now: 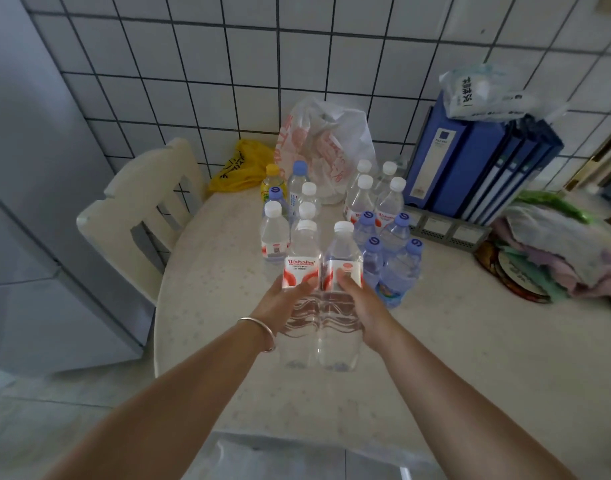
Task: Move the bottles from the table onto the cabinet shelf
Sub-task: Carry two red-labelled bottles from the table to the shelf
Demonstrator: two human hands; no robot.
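Two clear water bottles with white caps and red-and-white labels stand side by side above the table. My left hand [279, 308] grips the left bottle [302, 258]. My right hand [364, 311] grips the right bottle [342, 258]. Behind them on the pale table [210, 271] stand several more bottles: white-capped ones on the left [274, 233] and at the back right [388, 199], blue-capped ones on the right [399, 268], and a yellow-capped one [272, 181]. The cabinet shelf is not in view.
A white chair [141, 209] stands at the table's left edge beside a grey fridge [30, 202]. A white plastic bag [326, 147] and a yellow bag [241, 168] lie against the tiled wall. Blue binders [470, 168] and folded cloths [553, 247] fill the right side.
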